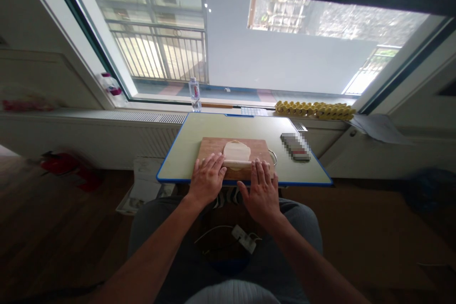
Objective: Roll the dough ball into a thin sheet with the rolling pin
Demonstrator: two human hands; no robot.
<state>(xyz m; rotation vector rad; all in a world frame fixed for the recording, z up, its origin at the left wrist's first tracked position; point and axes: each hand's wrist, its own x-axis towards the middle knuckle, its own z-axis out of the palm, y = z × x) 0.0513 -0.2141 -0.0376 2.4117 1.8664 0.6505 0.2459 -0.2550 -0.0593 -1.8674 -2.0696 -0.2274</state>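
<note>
1. The left hand lies open and flat, its outstretched fingers resting on the left end of the rolling pin; it is not wrapped around it.
2. The right hand is open too, palm down, with its fingers laid over the pin's right end and its thumb spread out toward the left hand.
3. The rolling pin runs from side to side between the hands, parallel to the near edge of the cutting board, and lies across the dough.
4. The dough is a pale, flat, rounded sheet on the board. Most of it lies beyond the pin, reaching close to the board's far edge; a thin strip shows on the near side.
5. The wooden board sits at the middle of the table's near edge, and a metal handle sticks out from its right edge.
6. The table has a pale top and blue edging. Toward its right edge lies a pixelated dark, flat object.
7. A clear bottle stands just past the table's far left corner.
</note>
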